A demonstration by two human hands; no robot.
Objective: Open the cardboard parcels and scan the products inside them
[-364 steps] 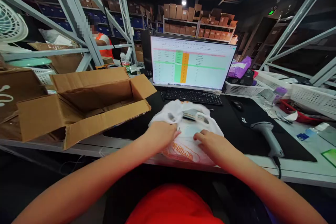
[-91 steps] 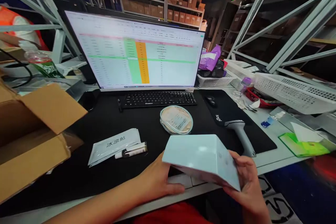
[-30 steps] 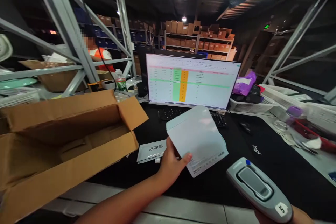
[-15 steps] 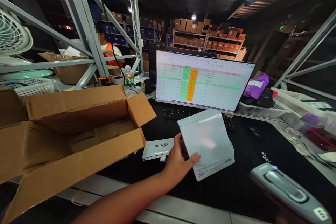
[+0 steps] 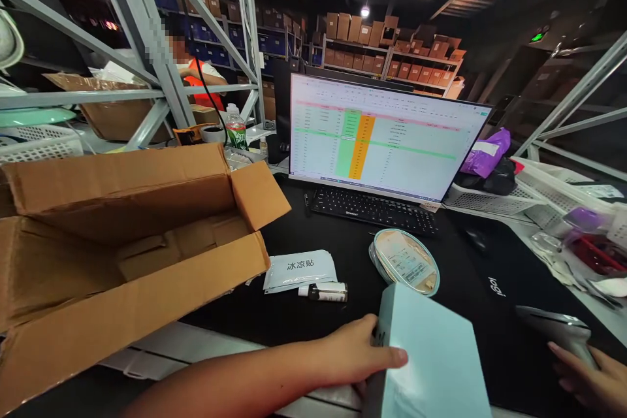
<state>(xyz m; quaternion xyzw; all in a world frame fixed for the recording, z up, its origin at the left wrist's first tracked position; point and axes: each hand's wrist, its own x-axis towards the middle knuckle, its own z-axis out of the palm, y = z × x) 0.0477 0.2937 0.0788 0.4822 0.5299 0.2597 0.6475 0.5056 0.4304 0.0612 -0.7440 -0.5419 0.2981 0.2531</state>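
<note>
My left hand (image 5: 355,353) is closed on the left edge of a pale blue box (image 5: 435,359), thumb over its broad face. The box is tilted above the front edge of the desk. At the lower right, my right hand (image 5: 590,372) grips the handle of a grey barcode scanner (image 5: 558,323). Beyond the box lies a round, clear-lidded container (image 5: 404,261) with a label. A white packet (image 5: 301,269) with Chinese print and a small dark bottle (image 5: 329,292) with a white label lie left of it.
An open cardboard box (image 5: 137,281) takes up the left side. A monitor (image 5: 386,137) stands behind a keyboard (image 5: 372,209), with a mouse (image 5: 474,240) on the right. White baskets (image 5: 494,199) line the right edge. A person (image 5: 200,85) in an orange vest is behind the metal frame.
My left hand has brought the pale blue box nearer and rightward and turned it, uncovering the round container, the bottle and the keyboard. The scanner has moved right, and my right hand now shows.
</note>
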